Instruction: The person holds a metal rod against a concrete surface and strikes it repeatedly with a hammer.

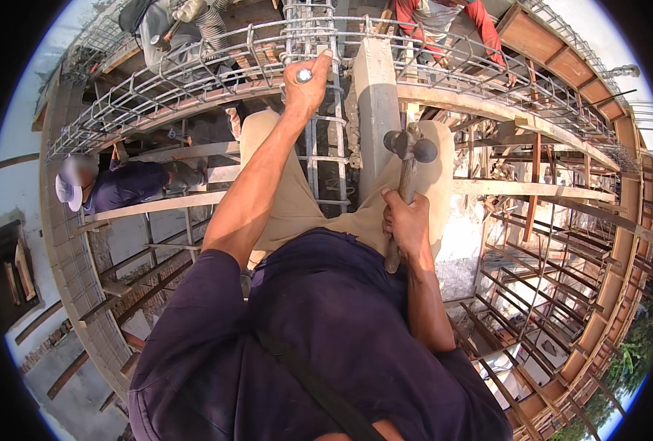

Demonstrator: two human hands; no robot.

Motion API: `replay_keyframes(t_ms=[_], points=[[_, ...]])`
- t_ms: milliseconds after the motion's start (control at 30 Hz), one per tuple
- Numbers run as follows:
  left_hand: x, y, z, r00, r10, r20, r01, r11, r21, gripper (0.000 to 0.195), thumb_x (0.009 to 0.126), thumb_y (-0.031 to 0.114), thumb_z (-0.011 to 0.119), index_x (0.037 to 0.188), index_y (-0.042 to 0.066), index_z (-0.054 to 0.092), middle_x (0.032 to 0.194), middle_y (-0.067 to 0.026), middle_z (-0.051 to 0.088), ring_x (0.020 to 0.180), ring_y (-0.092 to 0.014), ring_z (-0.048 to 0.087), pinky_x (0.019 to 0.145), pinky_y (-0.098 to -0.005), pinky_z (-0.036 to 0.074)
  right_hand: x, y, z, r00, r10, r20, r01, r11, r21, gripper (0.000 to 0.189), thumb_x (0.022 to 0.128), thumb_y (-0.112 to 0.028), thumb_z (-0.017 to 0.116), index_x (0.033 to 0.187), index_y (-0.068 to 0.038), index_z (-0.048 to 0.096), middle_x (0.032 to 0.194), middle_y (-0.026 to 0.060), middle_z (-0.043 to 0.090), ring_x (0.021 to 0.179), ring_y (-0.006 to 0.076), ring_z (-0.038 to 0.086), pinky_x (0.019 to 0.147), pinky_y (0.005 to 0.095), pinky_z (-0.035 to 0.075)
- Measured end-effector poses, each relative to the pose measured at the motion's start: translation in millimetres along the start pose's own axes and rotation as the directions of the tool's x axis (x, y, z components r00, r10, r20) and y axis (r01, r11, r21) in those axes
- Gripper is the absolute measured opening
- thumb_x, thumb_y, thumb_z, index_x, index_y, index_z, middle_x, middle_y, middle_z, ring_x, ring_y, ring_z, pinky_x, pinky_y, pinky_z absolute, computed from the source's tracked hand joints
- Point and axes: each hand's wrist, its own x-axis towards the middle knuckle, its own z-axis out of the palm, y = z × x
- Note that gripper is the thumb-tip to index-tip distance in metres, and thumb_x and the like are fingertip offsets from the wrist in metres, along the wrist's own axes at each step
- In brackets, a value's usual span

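My right hand (408, 220) is wrapped around the wooden handle of a hammer (407, 173). Its dark, rounded double-faced head (410, 146) points away from me, above my right knee. Out in front, my left hand (306, 85) is at a steel rebar cage (326, 140), wearing a ring, with the thumb pointing forward. The curled fingers are mostly hidden, so I cannot tell whether they grip a bar. Between my knees the cage runs lengthwise beside a grey formwork board (376, 105). Another rebar cage (194, 69) crosses ahead of it.
A person in a dark shirt (131, 184) is among the timbers at left. Another, at top left, holds a hammer (164, 41); a third in red sleeves (483, 27) leans over the crossing cage. Timber planks (536, 189) and scaffold poles span open drops on both sides.
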Motion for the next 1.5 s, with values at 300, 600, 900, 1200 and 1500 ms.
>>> replay_keyframes(t_ms=[300,600,900,1200,1500], points=[[106.8,-23.7,-5.1,0.992,0.059,-0.109,-0.051,0.996,0.079,0.050,0.099,0.039,0.059,0.062,0.004,0.057,0.054,-0.0003,0.049,0.048,-0.017,0.043,0.048,-0.0384,0.038,7.3,-0.9,6.1,0.994,0.112,-0.002,-0.112,0.989,-0.100,0.031,0.092,-0.019,0.065,0.069,-0.009,0.047,0.055,-0.0016,0.042,0.042,0.0092,0.040,0.039,0.0280,0.033],[-19.7,6.0,-1.3,0.998,0.056,0.014,-0.056,0.997,-0.055,0.053,0.097,0.025,0.067,0.055,-0.001,0.047,0.054,0.0049,0.040,0.056,-0.006,0.036,0.051,-0.0325,0.031,12.5,3.2,0.5,0.993,0.121,-0.001,-0.121,0.991,-0.063,0.030,0.092,-0.018,0.064,0.069,-0.009,0.047,0.054,-0.0014,0.042,0.043,0.0093,0.041,0.040,0.0284,0.035],[-8.1,15.8,0.5,0.990,0.130,-0.053,-0.129,0.991,0.019,0.052,0.095,0.021,0.067,0.051,0.001,0.050,0.049,0.0037,0.039,0.053,-0.005,0.036,0.048,-0.0331,0.032,15.0,8.5,0.8,0.993,0.117,-0.027,-0.119,0.991,-0.058,0.028,0.092,-0.017,0.064,0.070,-0.008,0.048,0.055,-0.0007,0.043,0.042,0.0102,0.041,0.040,0.0292,0.035],[-7.8,122.5,-44.4,0.885,0.384,-0.262,-0.446,0.861,-0.245,0.056,0.101,0.023,0.059,0.051,0.004,0.045,0.045,0.0016,0.039,0.041,-0.007,0.033,0.041,-0.0307,0.026,16.3,5.6,1.4,0.993,0.122,-0.005,-0.122,0.992,-0.044,0.026,0.091,-0.016,0.065,0.071,-0.008,0.050,0.055,-0.0009,0.043,0.041,0.0104,0.041,0.039,0.0293,0.034],[11.7,7.4,10.4,0.976,0.157,-0.152,-0.177,0.976,-0.129,0.057,0.101,0.031,0.063,0.054,0.003,0.047,0.052,0.0051,0.037,0.053,-0.007,0.033,0.047,-0.0340,0.027,13.6,9.3,-0.6,0.996,0.094,0.011,-0.093,0.995,-0.046,0.026,0.091,-0.015,0.064,0.071,-0.008,0.049,0.057,-0.0003,0.044,0.041,0.0104,0.041,0.039,0.0293,0.034]])
